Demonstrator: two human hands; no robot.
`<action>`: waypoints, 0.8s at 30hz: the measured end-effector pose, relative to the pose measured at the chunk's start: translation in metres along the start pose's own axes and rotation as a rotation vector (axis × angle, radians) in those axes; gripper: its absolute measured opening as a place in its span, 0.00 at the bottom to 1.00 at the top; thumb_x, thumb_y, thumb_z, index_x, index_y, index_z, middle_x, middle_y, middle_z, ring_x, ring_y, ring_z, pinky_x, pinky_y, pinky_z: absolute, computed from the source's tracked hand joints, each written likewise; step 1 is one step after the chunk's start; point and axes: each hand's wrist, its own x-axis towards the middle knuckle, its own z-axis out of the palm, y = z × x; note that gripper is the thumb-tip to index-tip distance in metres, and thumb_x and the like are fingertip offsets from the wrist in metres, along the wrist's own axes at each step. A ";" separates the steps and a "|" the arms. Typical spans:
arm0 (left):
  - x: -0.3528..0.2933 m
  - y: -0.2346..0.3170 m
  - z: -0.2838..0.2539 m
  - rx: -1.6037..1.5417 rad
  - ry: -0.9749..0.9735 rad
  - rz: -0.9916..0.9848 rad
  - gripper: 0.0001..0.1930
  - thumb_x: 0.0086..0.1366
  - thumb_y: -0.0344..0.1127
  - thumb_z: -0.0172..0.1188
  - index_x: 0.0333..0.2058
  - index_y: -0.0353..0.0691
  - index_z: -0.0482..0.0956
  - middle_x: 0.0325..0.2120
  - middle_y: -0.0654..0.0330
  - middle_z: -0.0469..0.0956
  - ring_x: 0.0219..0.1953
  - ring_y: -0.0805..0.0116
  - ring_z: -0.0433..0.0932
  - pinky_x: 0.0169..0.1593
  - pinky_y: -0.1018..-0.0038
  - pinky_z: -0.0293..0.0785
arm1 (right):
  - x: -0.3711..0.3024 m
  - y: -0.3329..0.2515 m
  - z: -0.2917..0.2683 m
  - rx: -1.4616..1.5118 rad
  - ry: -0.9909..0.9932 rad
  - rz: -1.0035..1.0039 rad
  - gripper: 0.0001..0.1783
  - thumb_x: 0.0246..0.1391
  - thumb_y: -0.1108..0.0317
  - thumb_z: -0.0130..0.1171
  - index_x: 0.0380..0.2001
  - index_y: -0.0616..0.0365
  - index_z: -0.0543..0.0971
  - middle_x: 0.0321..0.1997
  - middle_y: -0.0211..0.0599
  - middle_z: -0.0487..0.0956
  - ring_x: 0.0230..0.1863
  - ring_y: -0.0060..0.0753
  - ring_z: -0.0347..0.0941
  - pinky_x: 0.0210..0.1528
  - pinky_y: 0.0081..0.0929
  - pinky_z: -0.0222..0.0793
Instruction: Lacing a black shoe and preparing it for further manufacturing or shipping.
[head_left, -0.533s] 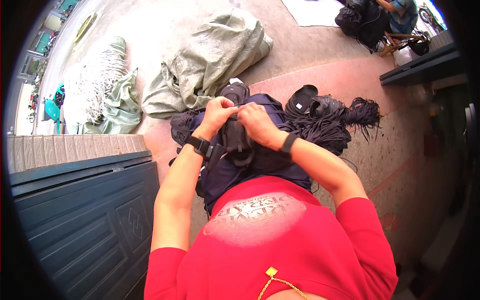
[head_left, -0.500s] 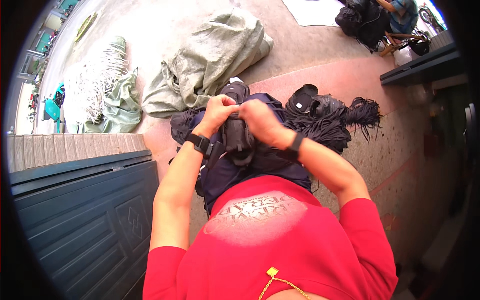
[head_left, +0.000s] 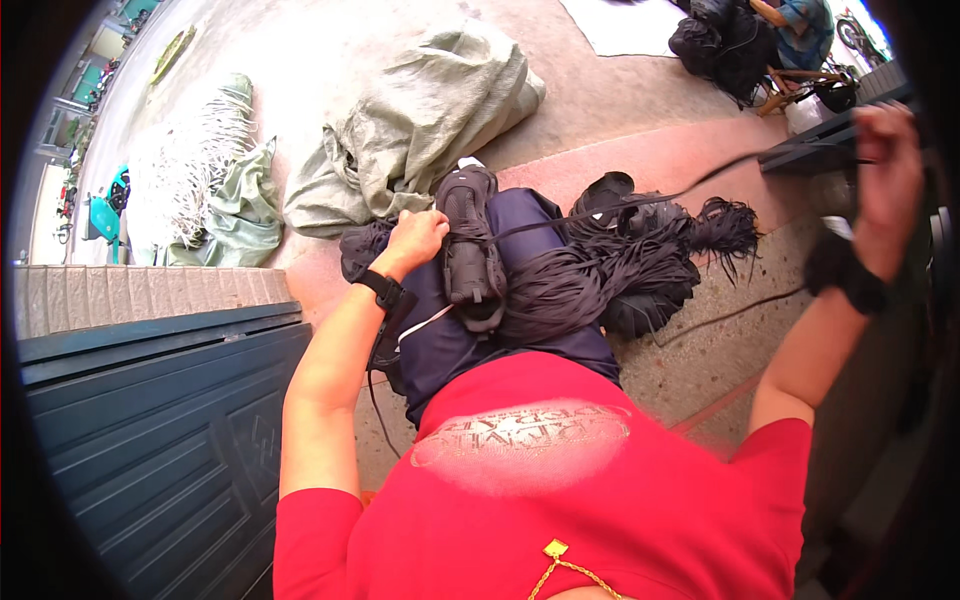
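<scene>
A black shoe [head_left: 474, 270] lies lengthwise on my lap. My left hand [head_left: 418, 238] is closed at its left side, fingertips pinched against the shoe's edge. From the shoe's lacing a long black shoelace [head_left: 650, 201] stretches to the far right. My right hand [head_left: 886, 185], raised out there and blurred, has its fingers closed on the lace. A thick bundle of black laces [head_left: 570, 285] drapes over my right thigh. Just beyond it sit more black shoes [head_left: 608, 190], partly covered by the laces.
A large grey-green sack [head_left: 430, 110] rests on the ground ahead. White laces [head_left: 195, 175] spill from a green sack [head_left: 245, 215] farther left. A blue metal door [head_left: 170, 430] stands at my left. At the far right, another person [head_left: 805, 35] sits by black bundles [head_left: 735, 50].
My right hand has swung from the shoe far out to the right, drawing the lace taut. My left hand has shifted slightly left and down, to the shoe's side.
</scene>
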 end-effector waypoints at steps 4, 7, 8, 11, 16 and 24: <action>-0.020 0.011 -0.012 0.180 0.019 0.078 0.11 0.53 0.42 0.55 0.35 0.48 0.77 0.36 0.60 0.76 0.43 0.54 0.67 0.44 0.61 0.67 | -0.056 0.117 0.096 -0.098 -0.104 0.492 0.06 0.54 0.66 0.50 0.31 0.56 0.70 0.20 0.24 0.67 0.20 0.15 0.61 0.23 0.13 0.60; -0.017 0.025 -0.010 0.202 0.164 0.229 0.10 0.50 0.39 0.59 0.34 0.51 0.78 0.33 0.62 0.74 0.42 0.58 0.67 0.42 0.64 0.68 | -0.112 0.172 0.167 -0.062 -0.302 0.841 0.09 0.51 0.65 0.54 0.33 0.57 0.73 0.20 0.23 0.68 0.17 0.13 0.59 0.15 0.13 0.55; -0.016 0.031 -0.009 0.189 0.172 0.293 0.10 0.49 0.38 0.60 0.33 0.51 0.78 0.33 0.62 0.73 0.41 0.58 0.67 0.42 0.65 0.69 | -0.126 0.185 0.187 -0.179 -0.505 0.912 0.10 0.49 0.66 0.55 0.34 0.58 0.74 0.22 0.24 0.70 0.19 0.13 0.61 0.18 0.14 0.58; -0.013 0.047 0.000 0.238 0.111 0.431 0.10 0.48 0.36 0.60 0.33 0.52 0.79 0.30 0.63 0.69 0.38 0.60 0.66 0.39 0.68 0.69 | -0.185 0.260 0.217 -0.582 -0.810 0.317 0.19 0.44 0.66 0.56 0.42 0.62 0.72 0.33 0.41 0.77 0.35 0.35 0.73 0.39 0.28 0.68; -0.002 0.048 0.002 0.326 0.112 0.606 0.09 0.46 0.32 0.58 0.29 0.48 0.78 0.29 0.63 0.69 0.37 0.62 0.66 0.37 0.70 0.68 | -0.210 0.271 0.231 -0.847 -0.979 0.496 0.17 0.42 0.63 0.55 0.37 0.60 0.74 0.36 0.51 0.75 0.42 0.49 0.71 0.43 0.38 0.66; 0.006 0.005 -0.030 0.125 0.033 0.244 0.08 0.53 0.36 0.55 0.24 0.36 0.77 0.27 0.51 0.71 0.34 0.52 0.68 0.41 0.64 0.65 | -0.213 0.252 0.241 -0.863 -0.989 0.562 0.18 0.44 0.54 0.54 0.27 0.59 0.77 0.29 0.48 0.77 0.36 0.50 0.73 0.38 0.40 0.68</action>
